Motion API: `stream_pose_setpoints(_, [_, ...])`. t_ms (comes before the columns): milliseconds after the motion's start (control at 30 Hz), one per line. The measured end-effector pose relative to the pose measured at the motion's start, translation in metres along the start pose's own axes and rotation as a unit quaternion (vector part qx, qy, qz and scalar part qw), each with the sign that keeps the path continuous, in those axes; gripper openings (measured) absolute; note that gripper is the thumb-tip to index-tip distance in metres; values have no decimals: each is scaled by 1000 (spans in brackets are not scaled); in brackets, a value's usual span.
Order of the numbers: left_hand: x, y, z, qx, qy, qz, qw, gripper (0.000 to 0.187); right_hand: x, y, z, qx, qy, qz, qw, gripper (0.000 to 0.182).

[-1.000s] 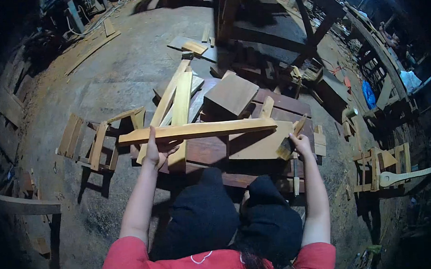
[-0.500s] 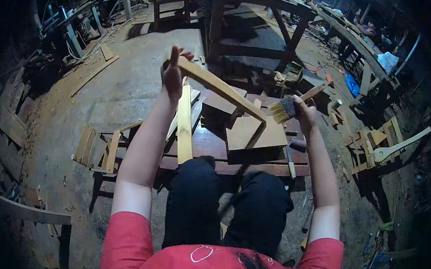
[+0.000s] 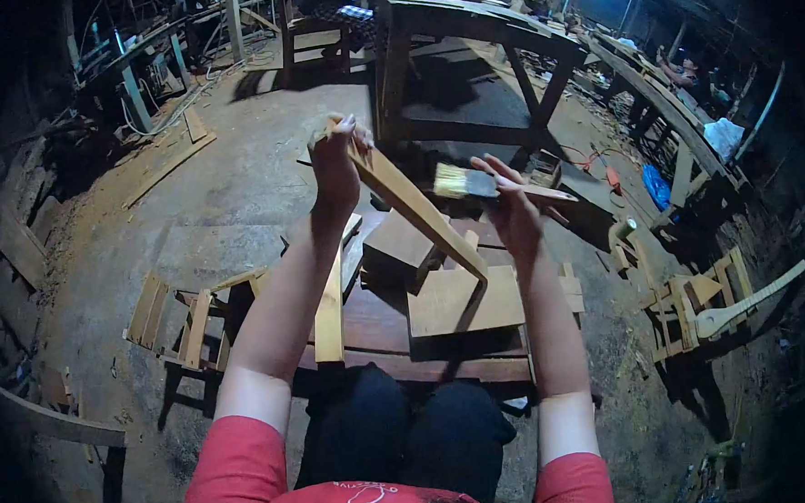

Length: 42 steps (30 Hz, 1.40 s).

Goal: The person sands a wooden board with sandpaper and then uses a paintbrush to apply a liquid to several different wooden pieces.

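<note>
My left hand [image 3: 336,164] is closed round the upper end of a long wooden piece [image 3: 414,210]. The piece slants down to the right, its lower end at a flat wooden block [image 3: 460,308] on a low reddish-brown bench [image 3: 379,318]. In my right hand [image 3: 512,207] is a wide paintbrush [image 3: 465,183], gripped near its dark ferrule. The pale bristles point left, a little to the right of the wooden piece, and the handle sticks out to the right. A second block [image 3: 402,242] and a light wooden strip [image 3: 330,319] rest on the bench.
Small wooden frames stand at left [image 3: 193,335] and right, the right one bearing a pale spoon-shaped piece [image 3: 716,321]. Behind is a large wooden workbench [image 3: 472,20]. A blue bag [image 3: 656,186] lies at the right. Someone [image 3: 682,73] is far back at right.
The brush has moved left and up, and its bristles now point more level to the left. My left hand has turned on the wooden piece. The view has shifted slightly.
</note>
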<state>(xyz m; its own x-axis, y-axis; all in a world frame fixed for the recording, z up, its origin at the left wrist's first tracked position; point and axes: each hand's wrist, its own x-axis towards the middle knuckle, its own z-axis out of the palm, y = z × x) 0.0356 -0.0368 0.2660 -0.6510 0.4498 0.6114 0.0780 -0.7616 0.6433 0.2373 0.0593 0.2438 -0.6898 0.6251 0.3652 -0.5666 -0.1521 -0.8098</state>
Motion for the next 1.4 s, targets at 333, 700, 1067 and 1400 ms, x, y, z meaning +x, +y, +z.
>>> stream_pose_setpoints(333, [-19,3,-38,-79,25,24,996,19,-22,96,-61,-129,95,177,971,43])
stream_pose_setpoints(700, [-34,8,-54,-87,29,38,995,20,-7,95,-60,-696,-94,151,695,34])
stream_pose_setpoints(1067, [-41,16,-44,-74,27,36,996,20,14,82,42,-109,-63,72,989,45])
stream_pose_setpoints(1400, [-48,15,-64,-91,35,27,995,20,-50,91,-97,-644,120,210,726,28])
